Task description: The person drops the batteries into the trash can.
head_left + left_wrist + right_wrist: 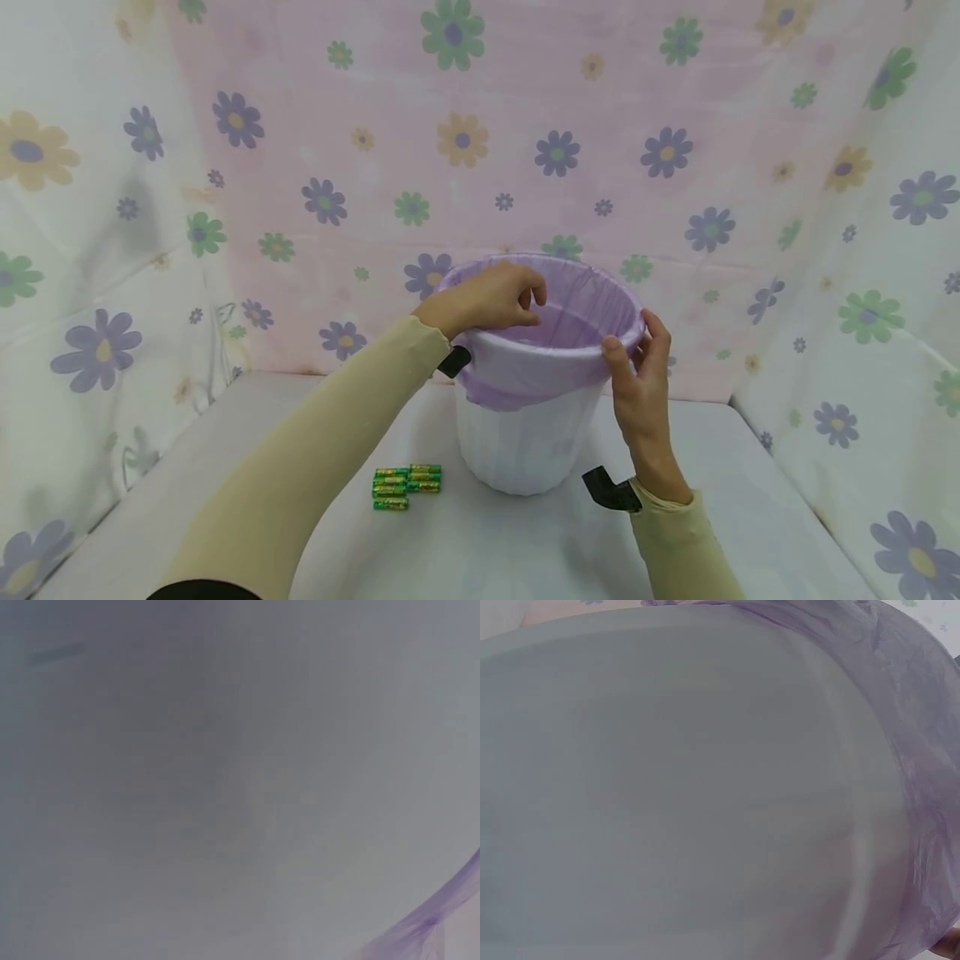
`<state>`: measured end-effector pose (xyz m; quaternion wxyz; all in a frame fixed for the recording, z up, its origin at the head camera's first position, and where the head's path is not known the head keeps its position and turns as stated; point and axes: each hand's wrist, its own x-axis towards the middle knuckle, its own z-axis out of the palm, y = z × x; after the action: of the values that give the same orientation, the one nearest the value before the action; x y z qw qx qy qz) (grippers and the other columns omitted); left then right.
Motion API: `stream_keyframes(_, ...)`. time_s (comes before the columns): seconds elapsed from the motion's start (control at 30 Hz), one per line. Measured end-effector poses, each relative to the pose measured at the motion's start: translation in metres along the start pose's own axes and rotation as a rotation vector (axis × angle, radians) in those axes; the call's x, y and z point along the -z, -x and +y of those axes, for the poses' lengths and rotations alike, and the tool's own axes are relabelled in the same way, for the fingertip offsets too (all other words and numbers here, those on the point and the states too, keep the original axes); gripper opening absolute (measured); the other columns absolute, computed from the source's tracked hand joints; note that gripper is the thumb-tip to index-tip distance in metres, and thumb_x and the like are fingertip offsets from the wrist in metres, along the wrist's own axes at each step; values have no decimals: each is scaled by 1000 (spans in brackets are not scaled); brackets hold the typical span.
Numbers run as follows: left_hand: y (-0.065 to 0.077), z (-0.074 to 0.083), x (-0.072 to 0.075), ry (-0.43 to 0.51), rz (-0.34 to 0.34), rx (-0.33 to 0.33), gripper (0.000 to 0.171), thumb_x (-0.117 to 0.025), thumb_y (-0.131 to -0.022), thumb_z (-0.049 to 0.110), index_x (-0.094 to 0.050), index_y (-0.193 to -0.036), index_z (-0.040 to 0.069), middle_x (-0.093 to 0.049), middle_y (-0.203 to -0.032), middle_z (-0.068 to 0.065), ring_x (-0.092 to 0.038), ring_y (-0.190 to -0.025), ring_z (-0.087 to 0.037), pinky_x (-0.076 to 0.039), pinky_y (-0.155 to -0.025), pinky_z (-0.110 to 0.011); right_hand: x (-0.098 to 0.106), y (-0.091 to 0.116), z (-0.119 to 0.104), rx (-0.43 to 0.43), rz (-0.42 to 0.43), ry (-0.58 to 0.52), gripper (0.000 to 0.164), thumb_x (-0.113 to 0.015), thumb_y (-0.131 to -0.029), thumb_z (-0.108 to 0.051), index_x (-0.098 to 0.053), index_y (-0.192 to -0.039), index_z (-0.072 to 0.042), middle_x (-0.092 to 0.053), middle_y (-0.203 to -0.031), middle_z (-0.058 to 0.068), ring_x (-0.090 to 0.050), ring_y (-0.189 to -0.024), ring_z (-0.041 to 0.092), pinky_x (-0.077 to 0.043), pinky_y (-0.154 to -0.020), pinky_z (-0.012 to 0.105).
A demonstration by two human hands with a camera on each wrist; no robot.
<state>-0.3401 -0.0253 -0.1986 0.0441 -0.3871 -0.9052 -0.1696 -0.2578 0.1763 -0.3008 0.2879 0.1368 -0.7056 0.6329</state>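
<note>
A white trash can (528, 442) stands upright, lined with a purple trash bag (536, 371) folded down over its rim. My left hand (491, 296) reaches across the left side of the mouth, its fingers loosely bent above the opening, and nothing shows between them. With the thumb at the near rim and the fingers round the right edge, my right hand (641, 375) holds the bagged rim. The right wrist view is mostly the can's pale wall (705, 787), with the bag's loose edge (930, 765) along the right. In the left wrist view, a purple bag edge (431, 919) shows at lower right.
Several green and gold batteries (391, 492) lie in two short columns on the white table (480, 542), left of the can. Flower-printed cloth (300, 125) encloses the table at the back and both sides. A black strap end (611, 490) sticks out at the right wrist.
</note>
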Motion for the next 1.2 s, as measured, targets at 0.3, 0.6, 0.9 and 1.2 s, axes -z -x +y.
stream_keyframes(0.3, 6, -3, 8, -15, 21, 12, 20, -67, -81, 24, -60, -97, 14, -56, -86, 0, -52, -80, -14, -42, -73, -27, 0, 0, 0, 20, 16, 1, 61, -55, -88, -27, -22, -139, -24, -38, -129, 12, -43, -110, 18, -35, -91, 37)
stream_keyframes(0.6, 30, -11, 20, -1, 127, -59, 15, -66, -80, 18, -61, -93, 12, -58, -78, 0, -52, -75, -14, -42, -71, -27, -1, 1, -1, 8, 13, -14, 61, -54, -88, -27, -22, -139, -24, -37, -128, 15, -43, -109, 19, -36, -90, 37)
stream_keyframes(0.9, 70, -15, 29, 40, 229, -139, 11, -64, -83, 15, -61, -92, 9, -57, -76, 2, -52, -71, -12, -44, -68, -26, -1, -1, -1, 25, 9, 0, 61, -55, -88, -28, -22, -139, -24, -39, -128, 14, -43, -109, 18, -36, -89, 36)
stream_keyframes(1.2, 105, -18, 24, 40, 336, -204, 10, -66, -81, 12, -62, -90, 9, -56, -76, 5, -50, -69, -8, -46, -64, -27, -1, 3, 0, 14, 12, 5, 60, -54, -89, -27, -22, -139, -26, -38, -129, 13, -43, -109, 19, -37, -89, 37)
